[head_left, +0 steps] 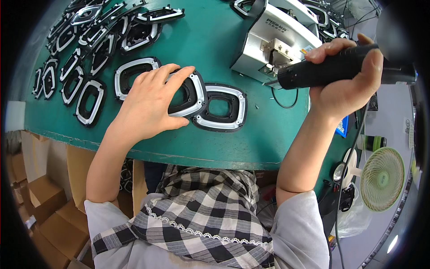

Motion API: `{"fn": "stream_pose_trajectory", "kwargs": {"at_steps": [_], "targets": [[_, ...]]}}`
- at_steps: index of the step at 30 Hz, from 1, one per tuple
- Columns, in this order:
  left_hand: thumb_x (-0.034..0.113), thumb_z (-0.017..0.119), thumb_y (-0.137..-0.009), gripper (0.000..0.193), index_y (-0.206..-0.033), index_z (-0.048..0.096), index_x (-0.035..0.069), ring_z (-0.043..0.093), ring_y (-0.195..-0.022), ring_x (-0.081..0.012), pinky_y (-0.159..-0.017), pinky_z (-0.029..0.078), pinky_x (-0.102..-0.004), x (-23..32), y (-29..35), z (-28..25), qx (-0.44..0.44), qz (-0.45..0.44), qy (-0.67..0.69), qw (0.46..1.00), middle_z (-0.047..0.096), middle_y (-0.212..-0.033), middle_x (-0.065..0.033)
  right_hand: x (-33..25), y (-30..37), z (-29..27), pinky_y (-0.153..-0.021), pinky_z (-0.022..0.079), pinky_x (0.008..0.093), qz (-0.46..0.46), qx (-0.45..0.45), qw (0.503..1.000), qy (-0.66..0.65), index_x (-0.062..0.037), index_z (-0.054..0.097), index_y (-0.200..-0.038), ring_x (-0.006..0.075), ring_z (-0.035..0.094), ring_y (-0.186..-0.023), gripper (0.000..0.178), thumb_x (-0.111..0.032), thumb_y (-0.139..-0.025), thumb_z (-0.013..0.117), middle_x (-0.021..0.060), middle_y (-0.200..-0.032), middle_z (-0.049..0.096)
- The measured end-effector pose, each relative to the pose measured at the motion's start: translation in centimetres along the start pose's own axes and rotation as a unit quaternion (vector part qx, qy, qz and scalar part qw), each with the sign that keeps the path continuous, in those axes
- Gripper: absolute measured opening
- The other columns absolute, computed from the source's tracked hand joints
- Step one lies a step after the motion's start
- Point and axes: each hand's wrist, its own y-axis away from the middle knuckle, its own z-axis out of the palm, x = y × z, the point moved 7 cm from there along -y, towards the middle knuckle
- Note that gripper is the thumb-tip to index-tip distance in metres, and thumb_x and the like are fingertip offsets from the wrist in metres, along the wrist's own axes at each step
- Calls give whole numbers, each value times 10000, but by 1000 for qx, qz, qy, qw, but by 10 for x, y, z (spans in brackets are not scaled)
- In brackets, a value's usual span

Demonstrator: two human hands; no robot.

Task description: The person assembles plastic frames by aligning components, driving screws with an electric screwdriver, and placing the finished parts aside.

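Big green table [268, 145] takes up most of the view, with a heap of black-and-silver frames [110, 47] on its far left. Cardboard boxes [45, 193] sit down at the near left, and the open box [139, 186] under the table's near edge has more frames in it. Silvery machine [257, 49] at the far right, green fan [383, 179] near right.

Hands are well apart. Right hand [345, 96] is wrapped round a black driver [322, 69], long axis running left to right, tip pointing left, just beside the machine's near side. Left hand [150, 103] is spread on the middle frame [200, 92] of a row of three, near the table's near edge. That one's partly covered, so can't tell its long axis; the right frame [242, 107] runs left to right. Blue tray [343, 127] on the right holds pale bits, too small to tell.
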Motion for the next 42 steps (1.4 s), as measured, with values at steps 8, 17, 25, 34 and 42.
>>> {"fn": "stream_pose_trajectory", "kwargs": {"at_steps": [8, 17, 25, 34, 42], "targets": [[187, 767, -590, 832, -1354, 445, 113, 497, -1139, -307, -981, 386, -408, -25, -2, -41, 67, -38, -37, 996, 494, -1262, -126, 3, 31, -17, -448, 503, 363, 70, 27, 997, -25, 28, 438, -1096, 247, 554, -451, 603, -532, -882, 495, 141, -639, 556], [336, 726, -748, 397, -1065, 657, 107, 514, -1078, -244, -948, 318, -397, 51, -20, -3, 111, 93, 153, 978, 597, -1081, -36, -9, 44, -1, -553, 446, 393, 97, -99, 959, -248, -79, 554, -1178, 239, 554, -601, 573, -560, -908, 399, 143, -795, 594], [232, 700, -779, 213, -921, 647, 81, 546, -936, -225, -847, 352, -403, 63, -21, 21, 95, 102, 202, 969, 615, -969, -18, -7, 50, 6, -534, 457, 399, 102, -80, 963, -238, -68, 533, -1208, 243, 549, -580, 592, -563, -911, 401, 150, -795, 587], [354, 750, -706, 573, -1163, 554, 69, 456, -1175, -261, -995, 294, -449, 49, -13, 29, 49, 58, 78, 994, 520, -1213, -65, 2, 69, 0, -457, 477, 382, 112, -15, 992, -56, -38, 423, -1194, 240, 535, -498, 595, -553, -896, 443, 150, -736, 557], [285, 792, -658, 636, -1193, 525, 70, 449, -1176, -278, -988, 353, -402, 36, -14, 42, 7, -6, 144, 990, 489, -1231, -76, 2, 75, 9, -470, 497, 377, 98, -83, 991, 32, -21, 387, -1181, 238, 545, -499, 615, -540, -875, 511, 146, -720, 551]]}}
